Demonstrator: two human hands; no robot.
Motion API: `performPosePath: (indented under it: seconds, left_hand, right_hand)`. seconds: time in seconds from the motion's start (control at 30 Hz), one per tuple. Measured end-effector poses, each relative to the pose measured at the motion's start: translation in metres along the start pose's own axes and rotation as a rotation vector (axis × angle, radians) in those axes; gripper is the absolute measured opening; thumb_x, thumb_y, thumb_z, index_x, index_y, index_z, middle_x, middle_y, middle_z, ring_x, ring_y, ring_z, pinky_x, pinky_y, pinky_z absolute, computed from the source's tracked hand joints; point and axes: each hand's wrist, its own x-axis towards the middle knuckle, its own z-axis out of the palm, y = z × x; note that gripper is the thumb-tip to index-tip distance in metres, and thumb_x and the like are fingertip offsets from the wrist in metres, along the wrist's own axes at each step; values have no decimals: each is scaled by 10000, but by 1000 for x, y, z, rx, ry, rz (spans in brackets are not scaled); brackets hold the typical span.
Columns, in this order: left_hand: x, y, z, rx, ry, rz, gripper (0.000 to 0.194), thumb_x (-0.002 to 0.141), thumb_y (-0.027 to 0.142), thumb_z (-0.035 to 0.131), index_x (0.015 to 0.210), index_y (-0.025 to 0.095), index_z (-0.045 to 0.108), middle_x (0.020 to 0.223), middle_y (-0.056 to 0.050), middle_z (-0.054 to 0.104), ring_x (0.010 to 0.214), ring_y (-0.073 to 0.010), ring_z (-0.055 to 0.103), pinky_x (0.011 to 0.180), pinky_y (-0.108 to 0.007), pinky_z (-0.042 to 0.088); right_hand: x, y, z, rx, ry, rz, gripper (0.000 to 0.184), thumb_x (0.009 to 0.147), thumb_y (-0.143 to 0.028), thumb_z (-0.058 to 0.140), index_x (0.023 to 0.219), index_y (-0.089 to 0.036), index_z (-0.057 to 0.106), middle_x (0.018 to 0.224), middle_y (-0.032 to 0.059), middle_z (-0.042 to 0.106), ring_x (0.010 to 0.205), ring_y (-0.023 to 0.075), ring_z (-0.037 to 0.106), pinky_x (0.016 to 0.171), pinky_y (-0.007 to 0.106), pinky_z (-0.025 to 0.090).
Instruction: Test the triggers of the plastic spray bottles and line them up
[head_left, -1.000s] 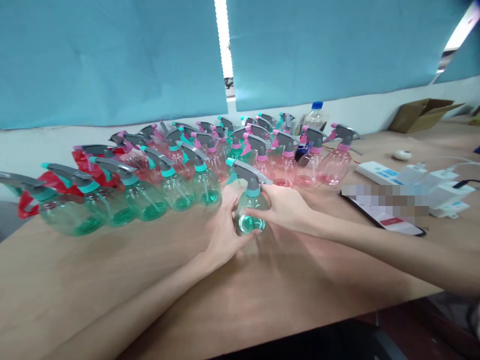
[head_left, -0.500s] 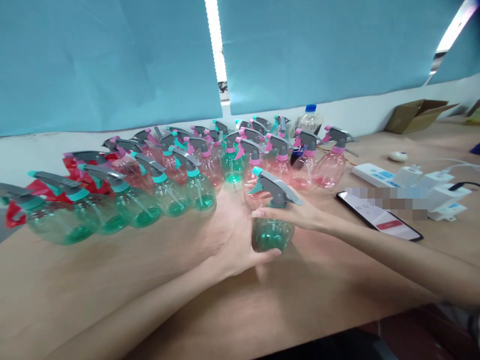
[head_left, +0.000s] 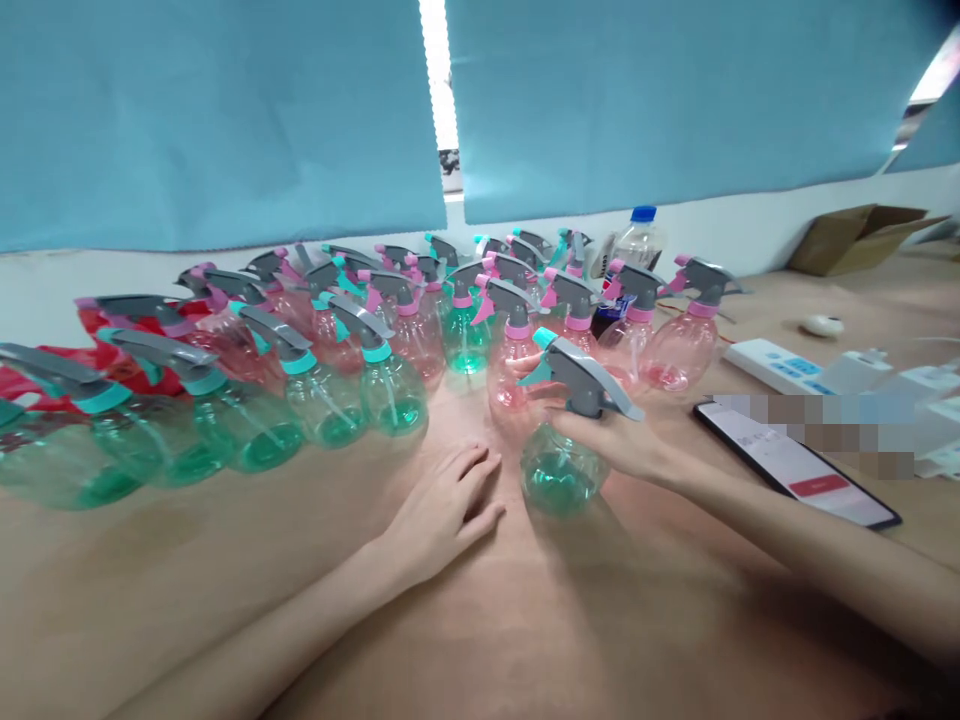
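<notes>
A clear green spray bottle [head_left: 564, 478] with a grey head and a teal nozzle stands tilted slightly in front of me. My right hand [head_left: 619, 440] is wrapped round its neck from behind, with the fingers partly hidden by the sprayer head. To the left of it, my left hand [head_left: 454, 510] lies on the table, fingers stretched out and holding nothing. Close behind the gripped bottle is a pink spray bottle [head_left: 511, 368]. A row of green spray bottles, the nearest one a green bottle [head_left: 394, 395], runs off to the left.
More pink and green spray bottles crowd the back, with a red plastic bag [head_left: 56, 375] at left. A blue-capped drink bottle [head_left: 637, 240] stands behind them. At right are a phone [head_left: 806, 470], a power strip [head_left: 772, 365] with chargers, a white earbud case [head_left: 821, 325] and a cardboard box [head_left: 855, 240].
My left hand has come away from the green spray bottle and moved left onto the table. My right hand still holds the bottle's neck. The view has shifted slightly.
</notes>
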Motion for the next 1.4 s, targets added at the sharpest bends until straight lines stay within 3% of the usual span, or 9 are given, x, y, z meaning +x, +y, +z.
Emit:
performPosePath:
  seconds: [0.37,0.7,1.2,1.4]
  left_hand:
    - [-2,0,0,59,-17,4,436,956,346,483,1340,139,504,1422,-164,477,1354,-302,385,1088,-507,346]
    - [-2,1,0,70,-28,0,441,948,329,503,1340,125,506,1412,-167,486,1344,-306,397,1086,-502,353]
    - [-2,-1,2,59,-6,18,436,960,333,481,1352,141,493,1419,-156,480,1341,-293,402,1084,-492,358]
    - [-2,-1,3,54,2,23,439,960,339,482,1342,124,501,1405,-165,491,1341,-301,399,1082,-496,361]
  right_hand:
    - [10,-5,1,5,-44,33,535,711,-147,488,1226,-275,556,1228,27,650,966,206,680,849,367,555]
    - [10,1,2,36,-20,-18,469,718,-114,539,1163,-256,592,1037,25,702,912,198,671,798,347,553]
    - [10,-5,0,-186,33,-20,374,752,-233,514,1113,-255,610,945,25,713,685,181,656,673,348,538]
    - [9,-1,-3,-18,-79,-8,383,673,-96,495,1005,-246,613,938,-2,693,752,151,661,720,300,552]
